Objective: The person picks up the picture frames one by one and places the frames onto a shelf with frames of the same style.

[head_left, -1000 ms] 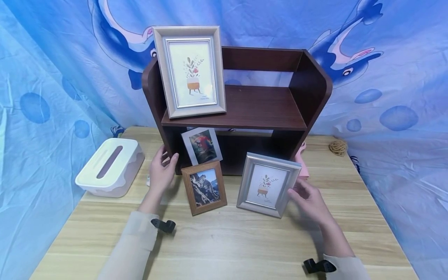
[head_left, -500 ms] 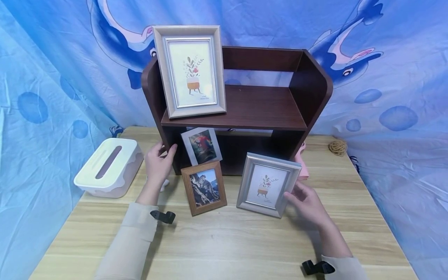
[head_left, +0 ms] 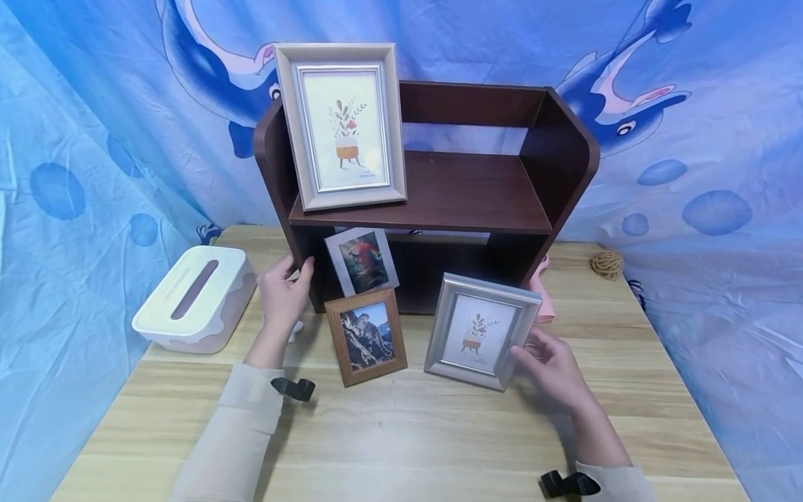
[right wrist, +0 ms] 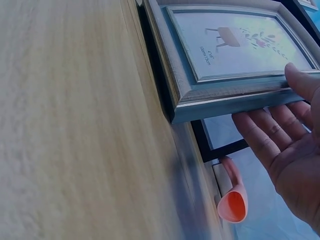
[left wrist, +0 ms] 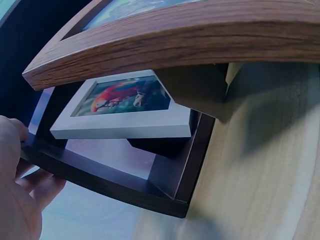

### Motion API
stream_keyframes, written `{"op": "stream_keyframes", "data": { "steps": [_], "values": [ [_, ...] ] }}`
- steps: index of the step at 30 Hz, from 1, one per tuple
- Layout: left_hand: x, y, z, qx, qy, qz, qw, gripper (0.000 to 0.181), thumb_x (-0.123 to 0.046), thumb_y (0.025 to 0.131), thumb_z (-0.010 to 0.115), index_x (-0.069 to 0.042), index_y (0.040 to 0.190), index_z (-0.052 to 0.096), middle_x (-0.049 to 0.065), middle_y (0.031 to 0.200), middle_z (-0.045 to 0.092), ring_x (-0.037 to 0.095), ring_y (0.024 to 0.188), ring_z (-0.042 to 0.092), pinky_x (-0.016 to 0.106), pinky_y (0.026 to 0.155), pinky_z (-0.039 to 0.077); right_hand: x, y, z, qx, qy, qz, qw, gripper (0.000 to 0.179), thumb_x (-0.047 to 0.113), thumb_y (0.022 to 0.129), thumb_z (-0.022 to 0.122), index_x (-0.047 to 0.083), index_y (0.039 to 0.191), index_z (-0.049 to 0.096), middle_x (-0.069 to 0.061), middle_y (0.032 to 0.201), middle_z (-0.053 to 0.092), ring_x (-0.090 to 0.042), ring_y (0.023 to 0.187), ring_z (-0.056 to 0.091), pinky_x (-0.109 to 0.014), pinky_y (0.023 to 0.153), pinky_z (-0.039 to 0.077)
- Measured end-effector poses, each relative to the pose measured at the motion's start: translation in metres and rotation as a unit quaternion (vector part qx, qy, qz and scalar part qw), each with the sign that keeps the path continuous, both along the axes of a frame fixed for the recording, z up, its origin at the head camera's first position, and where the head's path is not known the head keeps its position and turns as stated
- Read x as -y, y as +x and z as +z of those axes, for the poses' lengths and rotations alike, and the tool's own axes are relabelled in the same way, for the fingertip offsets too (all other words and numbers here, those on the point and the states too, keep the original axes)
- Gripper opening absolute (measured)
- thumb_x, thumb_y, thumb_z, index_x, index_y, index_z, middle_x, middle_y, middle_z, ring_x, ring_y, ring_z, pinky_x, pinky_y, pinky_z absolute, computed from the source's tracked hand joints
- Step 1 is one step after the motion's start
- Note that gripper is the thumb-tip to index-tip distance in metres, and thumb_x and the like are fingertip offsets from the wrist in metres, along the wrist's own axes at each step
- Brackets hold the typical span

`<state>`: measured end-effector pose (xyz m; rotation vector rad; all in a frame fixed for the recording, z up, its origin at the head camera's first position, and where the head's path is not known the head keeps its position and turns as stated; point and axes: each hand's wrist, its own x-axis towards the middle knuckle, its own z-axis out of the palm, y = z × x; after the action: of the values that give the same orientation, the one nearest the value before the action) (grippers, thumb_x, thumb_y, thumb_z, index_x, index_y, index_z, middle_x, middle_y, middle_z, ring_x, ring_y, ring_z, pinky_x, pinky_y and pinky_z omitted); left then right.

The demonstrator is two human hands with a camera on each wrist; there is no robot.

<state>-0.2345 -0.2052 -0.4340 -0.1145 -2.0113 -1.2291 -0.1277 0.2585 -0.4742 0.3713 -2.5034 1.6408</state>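
Both hands have shifted slightly since a second ago: the left hand [head_left: 281,296] has come onto the side of the dark shelf [head_left: 477,188], thumb at the front edge and fingers round the outside, and the right hand [head_left: 555,366] has closed a little further over the silver picture frame [head_left: 479,335]. That hand pinches the frame's right edge, thumb in front and fingers behind, as it leans back before the shelf. Just right of the left hand stand a brown frame [head_left: 366,338] and, behind it, a white frame [head_left: 362,261] at the lower compartment. Above that hand, a large beige frame [head_left: 341,129] stands on the upper board. Left of it sits a tissue box [head_left: 194,300]; beyond the right hand are a pink object [right wrist: 234,202] and a twine ball [head_left: 606,265].
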Motion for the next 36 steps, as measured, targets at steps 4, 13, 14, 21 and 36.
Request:
{"op": "stream_keyframes", "data": {
  "steps": [4,13,14,21,36],
  "values": [
    [-0.001,0.0,-0.001,0.002,-0.002,0.005,1.0,0.014,-0.007,0.092,0.071,-0.001,0.103,0.078,0.017,0.103,0.075,0.033,0.096,0.073,0.026,0.078,0.06,0.001,0.001,-0.001,-0.002,-0.014,-0.006,0.9999,0.032,-0.001,0.095,0.067,-0.009,0.126,0.062,-0.028,0.112,0.07,-0.007,0.093,0.071,-0.023,0.081,0.059],
    [-0.002,0.002,-0.002,0.016,-0.001,-0.005,0.9999,0.017,-0.009,0.094,0.07,-0.001,0.106,0.077,0.018,0.103,0.075,0.032,0.095,0.074,0.033,0.078,0.06,0.005,0.006,-0.001,-0.023,-0.04,-0.009,0.9989,0.034,-0.008,0.092,0.067,-0.014,0.126,0.061,-0.033,0.108,0.069,-0.004,0.09,0.07,-0.022,0.077,0.06],
    [-0.002,0.001,-0.003,0.015,-0.001,-0.007,0.9999,0.017,-0.009,0.094,0.07,0.0,0.107,0.077,0.018,0.102,0.075,0.032,0.095,0.073,0.029,0.078,0.06,0.004,0.006,-0.001,-0.029,-0.041,-0.009,0.9987,0.035,-0.009,0.092,0.067,-0.015,0.125,0.06,-0.034,0.108,0.069,-0.004,0.09,0.07,-0.021,0.076,0.06],
    [-0.001,0.002,-0.002,0.007,-0.005,-0.002,1.0,0.018,-0.008,0.094,0.069,0.0,0.108,0.077,0.017,0.102,0.075,0.032,0.095,0.073,0.03,0.081,0.059,0.002,0.008,0.01,-0.06,-0.049,-0.014,0.9969,0.032,-0.013,0.088,0.068,-0.016,0.12,0.063,-0.013,0.101,0.076,-0.003,0.086,0.071,-0.02,0.073,0.06],
    [0.001,0.0,-0.003,0.001,-0.017,0.002,0.9998,0.016,-0.007,0.093,0.069,0.001,0.105,0.077,0.016,0.101,0.076,0.032,0.093,0.074,0.036,0.08,0.059,-0.003,0.015,0.056,-0.088,-0.149,0.029,0.9845,0.031,-0.025,0.086,0.059,-0.017,0.116,0.065,0.001,0.098,0.077,-0.008,0.083,0.074,-0.025,0.065,0.062]
  ]
}}
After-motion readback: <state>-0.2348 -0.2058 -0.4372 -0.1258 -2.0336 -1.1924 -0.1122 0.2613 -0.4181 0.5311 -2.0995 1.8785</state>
